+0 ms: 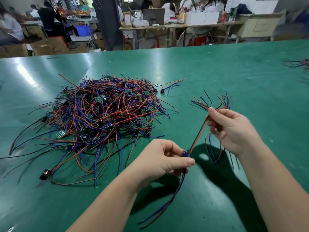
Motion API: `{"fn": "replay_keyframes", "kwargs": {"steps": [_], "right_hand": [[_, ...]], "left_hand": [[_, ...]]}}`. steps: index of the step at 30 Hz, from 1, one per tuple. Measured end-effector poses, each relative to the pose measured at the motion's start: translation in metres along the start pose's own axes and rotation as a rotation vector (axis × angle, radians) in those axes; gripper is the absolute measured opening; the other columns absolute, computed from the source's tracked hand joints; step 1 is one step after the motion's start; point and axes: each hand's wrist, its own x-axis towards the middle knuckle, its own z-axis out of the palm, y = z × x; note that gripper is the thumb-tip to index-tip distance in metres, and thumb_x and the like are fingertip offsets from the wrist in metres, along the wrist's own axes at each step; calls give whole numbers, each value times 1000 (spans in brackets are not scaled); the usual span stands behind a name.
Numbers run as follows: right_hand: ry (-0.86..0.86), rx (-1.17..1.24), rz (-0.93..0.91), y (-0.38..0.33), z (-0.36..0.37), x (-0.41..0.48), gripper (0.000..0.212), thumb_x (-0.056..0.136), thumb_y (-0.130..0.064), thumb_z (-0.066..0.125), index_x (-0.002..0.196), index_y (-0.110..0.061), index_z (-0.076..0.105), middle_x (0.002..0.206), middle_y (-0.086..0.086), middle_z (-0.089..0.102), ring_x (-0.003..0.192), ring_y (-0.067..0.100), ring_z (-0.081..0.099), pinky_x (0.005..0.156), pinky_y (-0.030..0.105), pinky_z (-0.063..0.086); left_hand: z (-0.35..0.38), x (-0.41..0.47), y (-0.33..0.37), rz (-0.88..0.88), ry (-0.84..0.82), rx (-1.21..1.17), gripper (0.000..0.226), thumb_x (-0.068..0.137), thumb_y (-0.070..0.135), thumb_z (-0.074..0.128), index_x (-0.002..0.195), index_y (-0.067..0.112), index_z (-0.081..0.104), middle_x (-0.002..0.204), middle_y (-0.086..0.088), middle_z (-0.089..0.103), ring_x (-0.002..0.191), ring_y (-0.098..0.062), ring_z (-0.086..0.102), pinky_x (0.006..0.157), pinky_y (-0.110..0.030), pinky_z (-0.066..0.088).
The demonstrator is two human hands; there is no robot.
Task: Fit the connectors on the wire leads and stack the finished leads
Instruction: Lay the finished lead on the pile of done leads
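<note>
Left hand (160,158) pinches a connector (186,154), right hand (229,129) grips leads (200,131). Green table (234,64) runs to its far edge at one o'clock; wire pile (103,114) at ten.

Glossy green table (234,67) catches bright glare; cluttered workbenches (167,26) and cardboard boxes (45,46) stand behind.

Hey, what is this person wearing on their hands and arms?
Nothing shows: the left hand and right hand are bare, with no gloves, rings or watch. Both forearms are bare, no sleeves in view. The nails look short and unpainted.
</note>
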Motion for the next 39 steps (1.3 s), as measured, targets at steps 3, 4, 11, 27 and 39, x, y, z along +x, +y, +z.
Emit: {"fn": "replay_keyframes", "kwargs": {"steps": [3, 4, 11, 27, 39], "right_hand": [[45, 5, 3, -4, -9, 3, 18, 61, -16, 72, 67, -13, 56, 53, 0, 65, 45, 8, 60, 45, 14, 48], [52, 9, 7, -4, -10, 4, 19, 59, -17, 73, 68, -13, 57, 53, 0, 65, 45, 8, 61, 45, 14, 48], [146, -44, 74, -1, -17, 10, 26, 81, -15, 72, 66, -12, 50, 47, 0, 50, 36, 8, 51, 30, 12, 25], [-214, -824, -182, 39, 26, -24, 14, 72, -24, 78, 74, -18, 65, 70, 0, 70, 61, 14, 67, 61, 29, 52], [65, -1462, -386, 37, 13, 4, 18, 80, -4, 59, 88, -10, 73, 88, 9, 71, 89, 28, 62, 78, 28, 45]], "left_hand": [[0, 0, -2, -40, -22, 83, 23, 72, 8, 81, 75, 13, 59, 62, 0, 68, 59, -14, 68, 56, -21, 54], [0, 0, -2, -54, -20, 109, 23, 72, 8, 81, 77, 11, 59, 62, -1, 67, 59, -13, 68, 55, -20, 53], [-4, 0, -2, -100, -46, 245, 22, 72, 11, 82, 75, 12, 61, 60, 3, 66, 54, -5, 62, 52, -17, 49], [-10, 11, -6, -44, 266, -194, 7, 79, 0, 72, 83, 4, 69, 68, -6, 71, 59, -10, 67, 54, -19, 54], [-4, 10, -12, 27, 322, 404, 22, 86, 13, 64, 108, 13, 66, 73, 3, 68, 58, -10, 68, 61, -25, 55]]}}
